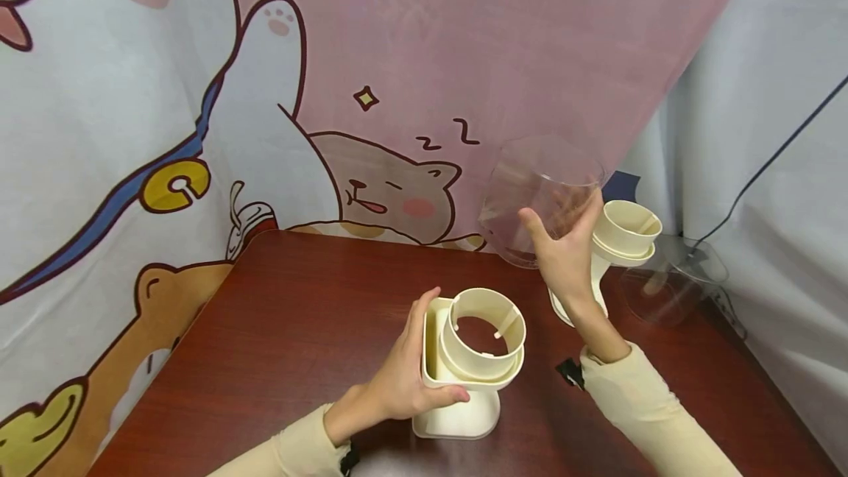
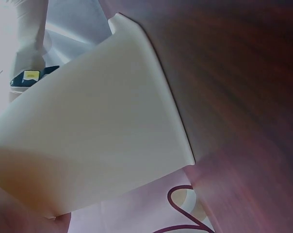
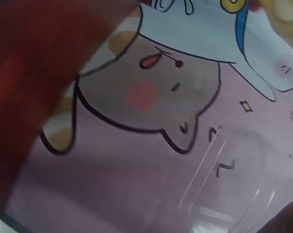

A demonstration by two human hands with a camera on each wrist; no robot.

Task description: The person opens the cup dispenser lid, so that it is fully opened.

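Observation:
My left hand (image 1: 404, 366) grips a cream plastic stand (image 1: 464, 411) with a round collar on top, thumb across its front and fingers along its left side. The stand is upright on the table; its smooth wall (image 2: 98, 107) fills much of the left wrist view. To the right and farther back, my right hand (image 1: 566, 249) holds a clear plastic container (image 1: 513, 190) above the table, its fingers seen through the clear wall. Part of this clear container (image 3: 229, 179) shows in the right wrist view. Just behind the right hand stands a second cream stand (image 1: 626, 230).
A second clear container (image 1: 669, 285) sits at the table's right side, with a dark cable (image 1: 748, 182) running down near it. The dark red table (image 1: 298, 330) meets a printed cloth backdrop (image 1: 517, 43) behind and at both sides.

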